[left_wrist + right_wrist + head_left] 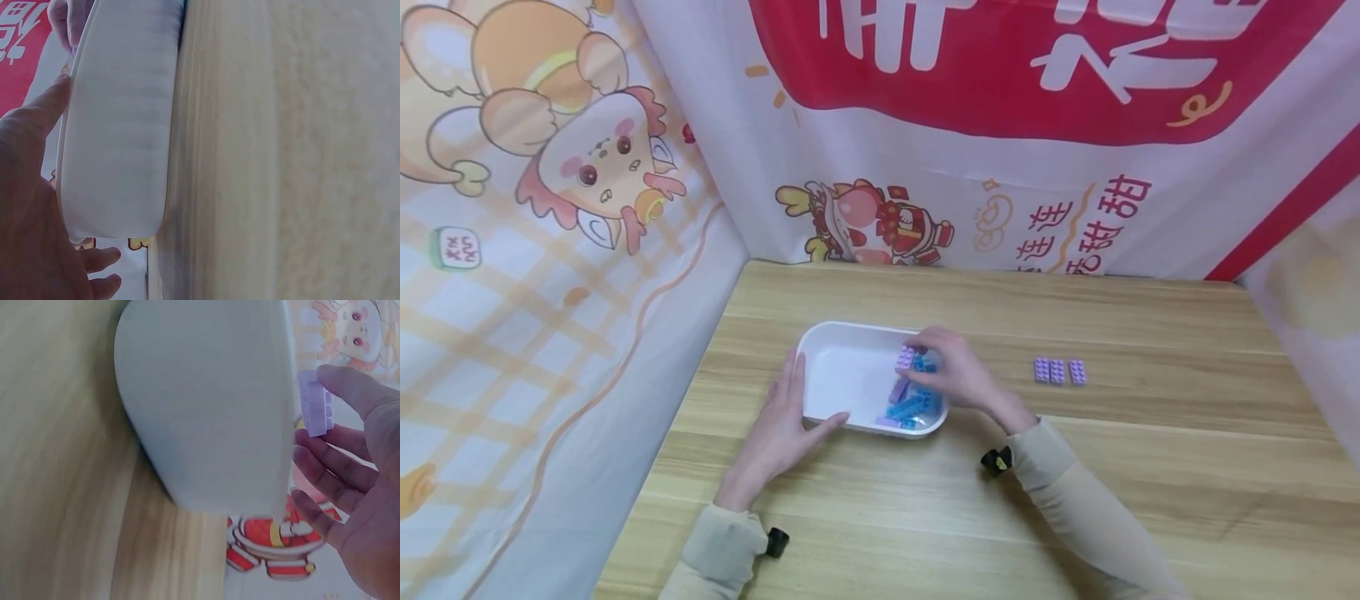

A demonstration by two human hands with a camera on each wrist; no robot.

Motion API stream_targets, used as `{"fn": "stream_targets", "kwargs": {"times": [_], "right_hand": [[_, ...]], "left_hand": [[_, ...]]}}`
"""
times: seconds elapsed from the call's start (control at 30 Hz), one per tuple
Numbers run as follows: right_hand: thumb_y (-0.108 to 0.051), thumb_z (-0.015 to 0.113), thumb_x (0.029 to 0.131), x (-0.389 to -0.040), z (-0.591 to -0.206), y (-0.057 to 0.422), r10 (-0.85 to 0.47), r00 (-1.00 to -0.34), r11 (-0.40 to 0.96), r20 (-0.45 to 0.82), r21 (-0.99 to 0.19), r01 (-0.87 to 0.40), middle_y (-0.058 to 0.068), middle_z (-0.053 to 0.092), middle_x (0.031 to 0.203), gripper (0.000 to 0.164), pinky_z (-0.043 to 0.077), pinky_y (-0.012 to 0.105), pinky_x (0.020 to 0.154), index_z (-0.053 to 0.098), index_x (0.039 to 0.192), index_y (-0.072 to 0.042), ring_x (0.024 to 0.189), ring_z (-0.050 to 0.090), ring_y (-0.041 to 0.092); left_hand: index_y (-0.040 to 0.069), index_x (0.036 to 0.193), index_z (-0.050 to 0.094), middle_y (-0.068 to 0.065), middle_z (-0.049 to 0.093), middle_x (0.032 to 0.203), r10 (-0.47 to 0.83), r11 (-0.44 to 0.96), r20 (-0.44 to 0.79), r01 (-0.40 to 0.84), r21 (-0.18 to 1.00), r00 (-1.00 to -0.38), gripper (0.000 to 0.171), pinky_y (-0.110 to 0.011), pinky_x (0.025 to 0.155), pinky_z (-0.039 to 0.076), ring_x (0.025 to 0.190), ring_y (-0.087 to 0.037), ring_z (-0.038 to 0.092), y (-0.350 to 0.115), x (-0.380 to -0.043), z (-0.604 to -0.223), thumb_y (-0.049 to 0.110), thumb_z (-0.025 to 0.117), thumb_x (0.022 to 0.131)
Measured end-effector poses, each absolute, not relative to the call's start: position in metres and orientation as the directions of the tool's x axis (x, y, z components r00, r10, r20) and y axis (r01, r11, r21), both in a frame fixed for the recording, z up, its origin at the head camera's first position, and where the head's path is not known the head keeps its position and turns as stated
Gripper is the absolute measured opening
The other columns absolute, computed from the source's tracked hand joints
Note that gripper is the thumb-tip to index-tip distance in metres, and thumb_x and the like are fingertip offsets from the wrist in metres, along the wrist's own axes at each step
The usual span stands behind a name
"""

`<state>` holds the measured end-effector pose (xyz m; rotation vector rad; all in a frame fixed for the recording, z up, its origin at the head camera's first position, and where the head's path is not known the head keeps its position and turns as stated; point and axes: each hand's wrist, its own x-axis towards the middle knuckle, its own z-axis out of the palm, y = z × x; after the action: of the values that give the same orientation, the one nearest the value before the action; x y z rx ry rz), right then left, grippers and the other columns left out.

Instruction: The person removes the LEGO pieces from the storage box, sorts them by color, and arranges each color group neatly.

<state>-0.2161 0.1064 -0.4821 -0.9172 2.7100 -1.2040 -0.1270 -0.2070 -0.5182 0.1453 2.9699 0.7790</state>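
A white plastic tub (842, 375) stands on the table. Along its left end and near rim, my left hand (778, 425) rests spread, the thumb (47, 103) touching the rim in the left wrist view. Over the tub's right end, my right hand (958, 371) pinches a light purple toy building brick (317, 403) between thumb and fingertips. The brick's studs show to the side in the right wrist view, beside the tub's rim. Below that hand, blue bricks (910, 407) and a few purple ones lie heaped in the tub, partly hidden by the fingers.
Three purple bricks (1057, 372) lie in a row on the wooden table (1150, 483), right of the tub. Printed cloth (700, 83) hangs behind the table and along its left side. A dark wrist camera (997, 461) sits on each sleeve cuff.
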Motion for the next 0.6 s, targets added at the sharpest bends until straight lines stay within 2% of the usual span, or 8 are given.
{"fn": "stream_targets", "kwargs": {"times": [0.2, 0.43, 0.6], "right_hand": [[-0.017, 0.088, 0.094, -0.212, -0.481, 0.139, -0.464, -0.851, 0.526, 0.245, -0.696, -0.488, 0.012, 0.08, 0.119, 0.042, 0.063, 0.059, 0.105, 0.076, 0.131, -0.001, 0.112, 0.074, 0.032], [-0.012, 0.088, 0.093, -0.205, -0.478, 0.191, -0.35, -0.912, 0.602, 0.212, -0.695, -0.392, 0.018, 0.078, 0.126, 0.045, 0.06, 0.064, 0.108, 0.073, 0.134, 0.0, 0.117, 0.072, 0.036], [-0.01, 0.087, 0.094, -0.201, -0.481, 0.23, -0.28, -0.935, 0.631, 0.215, -0.693, -0.348, 0.021, 0.078, 0.121, 0.044, 0.06, 0.067, 0.104, 0.073, 0.133, 0.003, 0.113, 0.072, 0.039]], "left_hand": [[0.013, 0.178, -0.006, -0.014, -0.007, 0.188, 0.107, 0.868, -0.047, 0.071, 0.491, -0.993, 0.131, -0.065, 0.14, 0.018, 0.171, -0.048, 0.014, -0.206, -0.126, -0.517, 0.085, 0.063, 0.093], [0.013, 0.178, -0.007, -0.014, -0.008, 0.188, 0.107, 0.867, -0.05, 0.069, 0.494, -0.993, 0.131, -0.066, 0.14, 0.017, 0.171, -0.047, 0.013, -0.206, -0.126, -0.517, 0.084, 0.064, 0.094], [0.013, 0.178, -0.007, -0.014, -0.008, 0.188, 0.109, 0.869, -0.052, 0.07, 0.49, -0.993, 0.13, -0.065, 0.14, 0.016, 0.171, -0.047, 0.013, -0.206, -0.126, -0.517, 0.083, 0.063, 0.094]]}}
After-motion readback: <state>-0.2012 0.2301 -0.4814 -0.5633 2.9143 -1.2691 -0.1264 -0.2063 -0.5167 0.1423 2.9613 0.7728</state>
